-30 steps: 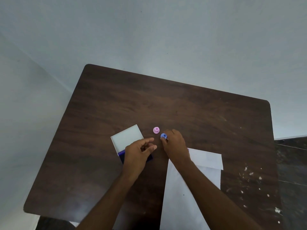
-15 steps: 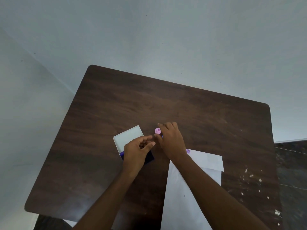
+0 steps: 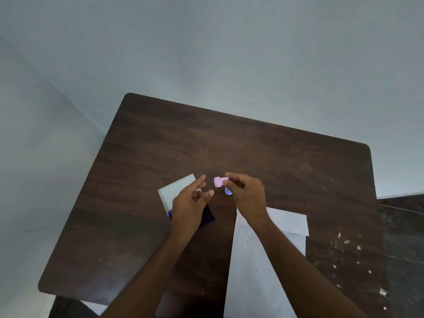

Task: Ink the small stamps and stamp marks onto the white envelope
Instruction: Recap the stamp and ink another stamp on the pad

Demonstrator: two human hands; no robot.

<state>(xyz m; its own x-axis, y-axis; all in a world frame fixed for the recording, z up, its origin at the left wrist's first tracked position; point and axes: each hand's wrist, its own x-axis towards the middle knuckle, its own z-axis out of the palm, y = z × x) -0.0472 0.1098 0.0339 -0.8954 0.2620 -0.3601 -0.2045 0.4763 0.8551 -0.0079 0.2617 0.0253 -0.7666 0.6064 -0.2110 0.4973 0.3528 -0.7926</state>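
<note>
Head view showed your right hand (image 3: 249, 197) pinching a small pink plastic stamp (image 3: 219, 181) above the dark wooden table (image 3: 252, 152), left hand (image 3: 189, 206) loosely spread over the ink pad (image 3: 207, 216), long white paper envelope (image 3: 259, 267) lying near-right.

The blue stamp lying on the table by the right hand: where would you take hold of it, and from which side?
Only a sliver of the blue stamp shows, tucked under the right hand, which already pinches the pink stamp. I'd probably come from above with the empty left hand, from the stamp's left, and pinch its sides. Which end is the handle cannot be told.
</note>
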